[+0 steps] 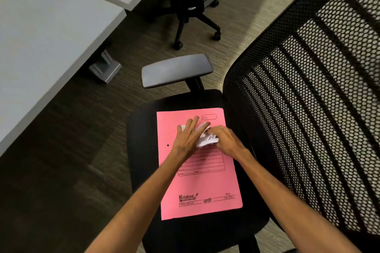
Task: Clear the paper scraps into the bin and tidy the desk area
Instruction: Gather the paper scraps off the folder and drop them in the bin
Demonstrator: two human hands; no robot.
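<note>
A pink file folder point(200, 183) lies flat on the black seat of an office chair point(141, 141). White crumpled paper scraps point(206, 141) sit on the folder's upper half. My left hand point(190, 135) lies over the scraps with its fingers straight and spread, pressing on them. My right hand point(225, 139) comes in from the right, fingers curled round the scraps' right side. Part of the paper is hidden under both hands. No bin is in view.
The chair's mesh backrest point(312, 92) rises at the right and its grey armrest point(176, 70) stands behind the seat. A grey desk point(41, 33) fills the left, with its metal foot point(106, 68) on the floor. A second black chair point(195, 6) stands farther back.
</note>
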